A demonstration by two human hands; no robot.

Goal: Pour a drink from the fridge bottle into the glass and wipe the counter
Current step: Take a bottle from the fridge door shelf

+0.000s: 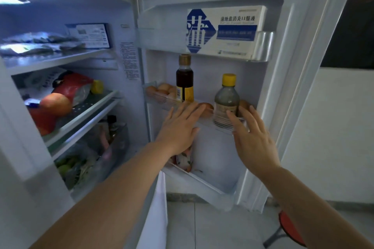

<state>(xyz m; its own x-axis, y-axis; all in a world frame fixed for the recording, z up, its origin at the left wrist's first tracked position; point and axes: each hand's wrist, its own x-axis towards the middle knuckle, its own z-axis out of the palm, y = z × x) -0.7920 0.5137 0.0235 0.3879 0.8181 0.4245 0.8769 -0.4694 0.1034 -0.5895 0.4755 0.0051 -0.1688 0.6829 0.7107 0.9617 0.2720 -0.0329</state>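
Head view: both bare forearms reach into the open fridge door. Left hand is flat, fingers spread, palm down before the middle door shelf, holding nothing. Right hand is open, fingers extended, just beside the grey bottle, not gripping it. That bottle stands upright on the shelf, yellow cap, cloudy grey contents, label illegible. Dark bottle stands left of it, brown cap, yellow label, among eggs. White-and-blue box above bears Chinese characters.
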